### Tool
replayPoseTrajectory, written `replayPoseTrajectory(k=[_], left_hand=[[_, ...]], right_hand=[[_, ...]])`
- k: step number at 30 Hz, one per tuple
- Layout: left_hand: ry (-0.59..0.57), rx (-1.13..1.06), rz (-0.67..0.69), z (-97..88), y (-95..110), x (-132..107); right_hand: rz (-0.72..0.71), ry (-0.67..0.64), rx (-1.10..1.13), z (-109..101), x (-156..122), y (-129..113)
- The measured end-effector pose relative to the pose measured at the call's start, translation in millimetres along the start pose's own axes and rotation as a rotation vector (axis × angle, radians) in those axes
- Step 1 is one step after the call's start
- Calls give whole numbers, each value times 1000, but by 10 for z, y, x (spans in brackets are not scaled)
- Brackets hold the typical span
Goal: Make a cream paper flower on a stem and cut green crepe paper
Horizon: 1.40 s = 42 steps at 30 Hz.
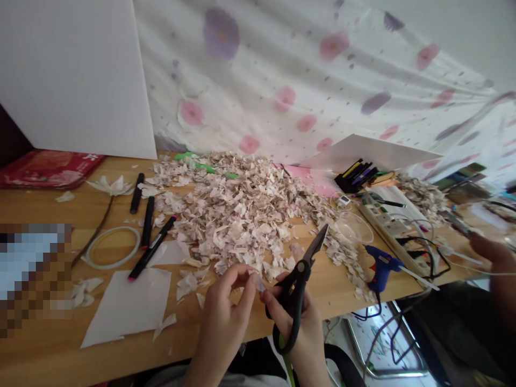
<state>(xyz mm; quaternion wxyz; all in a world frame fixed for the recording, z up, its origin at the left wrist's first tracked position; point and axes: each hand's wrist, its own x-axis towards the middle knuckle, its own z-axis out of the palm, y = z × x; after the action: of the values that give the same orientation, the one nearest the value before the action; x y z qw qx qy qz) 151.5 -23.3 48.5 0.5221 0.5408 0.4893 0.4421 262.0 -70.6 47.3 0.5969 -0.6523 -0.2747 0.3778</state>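
Between the thumb and fingers of my left hand (229, 306) is a small piece of thin, whitish paper (260, 281). My right hand (306, 322) has a pair of black scissors (299, 279) in its grip, the blades pointing up and away to the right. Its thumb and fingertip also meet the edge of that small piece. Just beyond both hands lies a wide heap of torn paper scraps (242, 215). A white sheet (129, 306) rests on the table to the left of my left hand.
Black markers (151, 250), a tape ring (113, 247) and a white paper flower (115, 185) on a stem lie at left. To the right are a blue glue gun (381, 266), a power strip (387, 226) with cables, and another person's hand (489, 250).
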Motion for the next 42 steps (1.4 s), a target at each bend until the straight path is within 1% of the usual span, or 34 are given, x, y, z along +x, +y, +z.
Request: replayPoseTrajectory(k=[2,7,9,12,18,22,26,32,36,39,40,42], left_hand=[[42,-41,-12,30,-10,-17],[219,-256,-53,132,-31,-66],[243,-336,-74,157,-35,-73],[275,-396,-89,177,-33,-75],[324,-450,-41,226,-52,-108],[351,-377,48,245,-130,-162],[336,-260,141,229,-210,-184],[345,-138,166,209,-252,-155],[332,-77,181,128,-186,-100],[246,-12,150,-7,-69,-61],[225,12,142,-54,-24,-54],[220,66,151,-135,60,-48]], right_hand=[[-7,4,2,19,-5,5],[7,-4,54,59,-3,34],[7,-19,36,61,10,67],[-19,-22,35,48,32,117],[-46,-54,3,27,51,123],[-66,-40,30,62,43,116],[-69,-26,33,70,43,124],[-77,-51,-74,54,80,135],[-103,-83,-105,118,20,103],[-122,-98,-101,100,-44,121],[-126,-129,-100,64,-54,139],[-152,-253,-139,-50,-55,181]])
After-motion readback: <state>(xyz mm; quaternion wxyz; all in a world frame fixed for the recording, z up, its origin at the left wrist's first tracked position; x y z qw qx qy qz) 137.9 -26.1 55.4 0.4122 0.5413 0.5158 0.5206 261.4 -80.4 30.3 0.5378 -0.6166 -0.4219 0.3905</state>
